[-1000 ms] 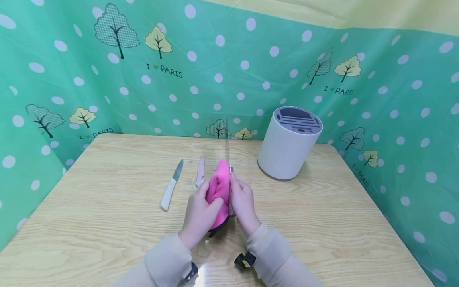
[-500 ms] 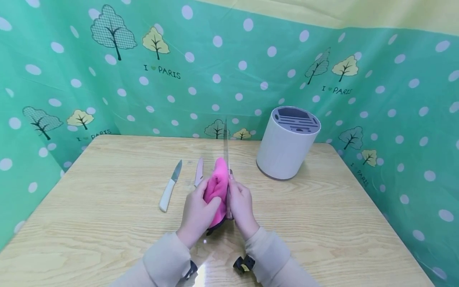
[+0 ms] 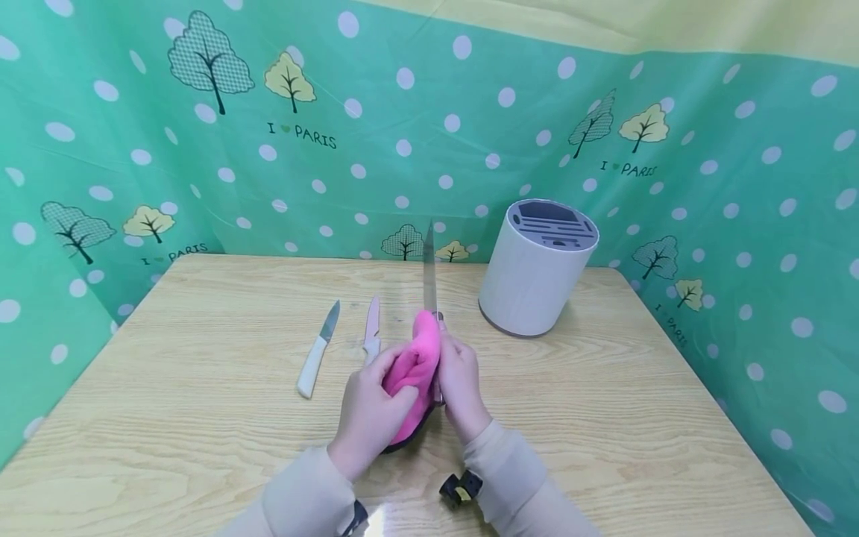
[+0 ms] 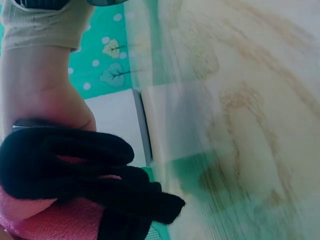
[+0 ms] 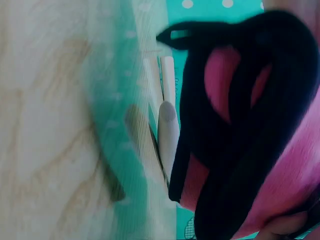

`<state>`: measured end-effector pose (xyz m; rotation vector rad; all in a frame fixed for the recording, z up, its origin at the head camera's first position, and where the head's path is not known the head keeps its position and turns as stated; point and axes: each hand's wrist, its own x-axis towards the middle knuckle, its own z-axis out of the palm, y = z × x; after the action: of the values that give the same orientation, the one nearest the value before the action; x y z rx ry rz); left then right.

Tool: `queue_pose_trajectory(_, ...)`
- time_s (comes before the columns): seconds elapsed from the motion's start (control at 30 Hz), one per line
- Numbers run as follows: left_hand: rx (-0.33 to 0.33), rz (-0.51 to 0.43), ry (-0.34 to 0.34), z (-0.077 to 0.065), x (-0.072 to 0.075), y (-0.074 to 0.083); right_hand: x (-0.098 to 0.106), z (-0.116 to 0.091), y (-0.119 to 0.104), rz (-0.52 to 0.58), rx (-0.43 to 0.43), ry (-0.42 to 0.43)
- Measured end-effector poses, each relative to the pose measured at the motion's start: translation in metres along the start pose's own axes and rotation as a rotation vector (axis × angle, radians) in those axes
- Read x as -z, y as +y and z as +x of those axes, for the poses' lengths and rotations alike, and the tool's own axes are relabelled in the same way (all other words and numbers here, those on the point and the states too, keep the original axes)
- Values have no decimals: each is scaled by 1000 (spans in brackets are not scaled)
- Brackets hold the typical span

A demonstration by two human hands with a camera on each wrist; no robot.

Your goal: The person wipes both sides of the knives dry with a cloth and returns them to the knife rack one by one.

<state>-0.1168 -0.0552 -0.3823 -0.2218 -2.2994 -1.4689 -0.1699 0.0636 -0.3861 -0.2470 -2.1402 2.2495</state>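
In the head view my left hand (image 3: 376, 410) grips a bunched pink cloth (image 3: 426, 343) with black edging. The cloth lies against the handle side of a long-bladed knife (image 3: 430, 272). My right hand (image 3: 461, 380) holds that knife by its dark handle, the blade pointing away from me and rising past the table's far edge. Fingers and cloth hide most of the handle. Loops of black trim hang from the pink cloth (image 4: 65, 222) in the left wrist view. The same cloth (image 5: 280, 185) fills much of the right wrist view.
Left of my hands lies a small knife with a white handle (image 3: 312, 365). Beside it is another knife with a pinkish blade (image 3: 372, 319), its handle partly behind my left hand. A white round knife block (image 3: 533, 287) with a slotted top stands at the back right.
The cloth has shifted slightly right and toward me along the knife. The blade has turned to show more of its flat side, and its tip sits a little further right.
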Motion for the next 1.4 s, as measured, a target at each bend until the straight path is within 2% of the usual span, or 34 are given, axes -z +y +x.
queue_pose_trajectory(0.1, 0, -18, -11, -3, 1, 1, 3, 1, 0, 12, -6, 0)
queue_pose_trajectory(0.3, 45, -80, -54, -8, 2, 2, 7, 4, 0, 19, -8, -6)
queue_pose_trajectory(0.5, 132, -185, -114, -14, 4, -1, 8, 6, 3, -10, -16, 19)
queue_pose_trajectory(0.67, 196, -276, -159, -17, 7, -2, 10, 6, 5, -22, -15, 7)
queue_pose_trajectory(0.87, 181, -319, -152, -20, 8, -4, 13, 9, 3, 20, -38, -11)
queue_pose_trajectory(1.13, 113, -361, -111, -20, 8, -6, 18, 13, -1, 106, -45, 41)
queue_pose_trajectory(1.4, 155, -375, -130, -20, 8, -7, 22, 15, 1, 40, 13, 47)
